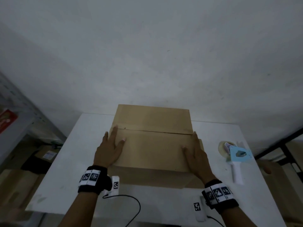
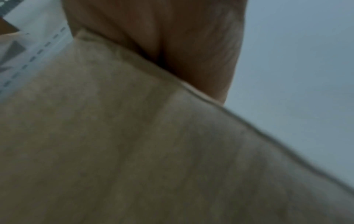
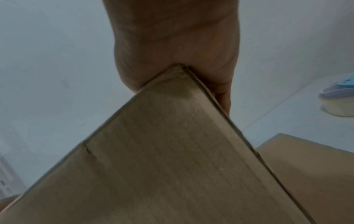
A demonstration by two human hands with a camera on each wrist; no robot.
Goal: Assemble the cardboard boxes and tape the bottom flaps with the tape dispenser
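Observation:
A brown cardboard box [image 1: 152,141] stands on the white table [image 1: 82,153] with its two long flaps folded down and meeting at a seam across the middle. My left hand [image 1: 111,145] lies flat on the near flap at its left end, fingers straight. My right hand [image 1: 195,153] presses flat on the right end of the same flap, along the box's right edge. In the wrist views each palm sits against a top corner of the box [image 2: 134,136] [image 3: 172,151]. A light-blue tape dispenser [image 1: 236,158] with a white handle lies on the table to the right of the box, untouched.
A plain white wall rises behind the table. A metal shelf [image 1: 19,115] stands at the left, with cardboard boxes [image 1: 16,182] on the floor beneath. A flat cardboard piece [image 3: 310,174] lies under the box's right side. The tape roll [image 3: 339,104] shows at the right.

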